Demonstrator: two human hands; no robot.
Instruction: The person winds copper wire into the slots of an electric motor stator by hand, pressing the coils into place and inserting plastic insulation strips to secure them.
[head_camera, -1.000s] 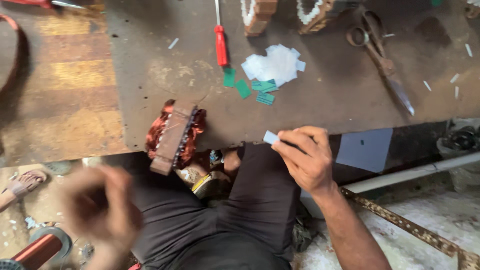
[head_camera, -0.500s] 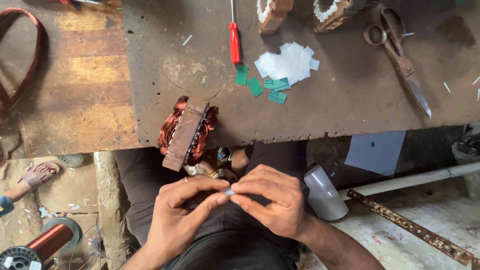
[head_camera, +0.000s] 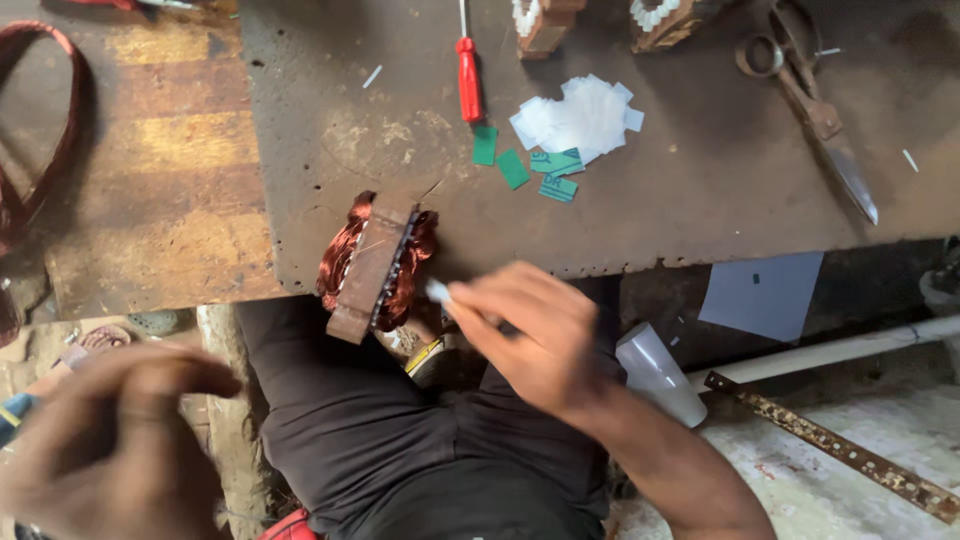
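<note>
Right hand (head_camera: 530, 335) pinching small white slip (head_camera: 437, 291) beside copper-wound stator (head_camera: 377, 262), left hand (head_camera: 115, 445) blurred — grip unclear

One wound stator (head_camera: 375, 262), one red screwdriver (head_camera: 468, 78), one pair of scissors (head_camera: 810, 100), four green slips (head_camera: 528, 168).

The stator (head_camera: 375, 262) shows glossy copper wire wound round a dull, rusty metal core, lying on a rough, pitted metal sheet (head_camera: 700, 200) over worn, matt wood (head_camera: 160, 180), beside matt white and green paper slips (head_camera: 575, 120) and a glossy red plastic screwdriver handle (head_camera: 468, 80).
</note>
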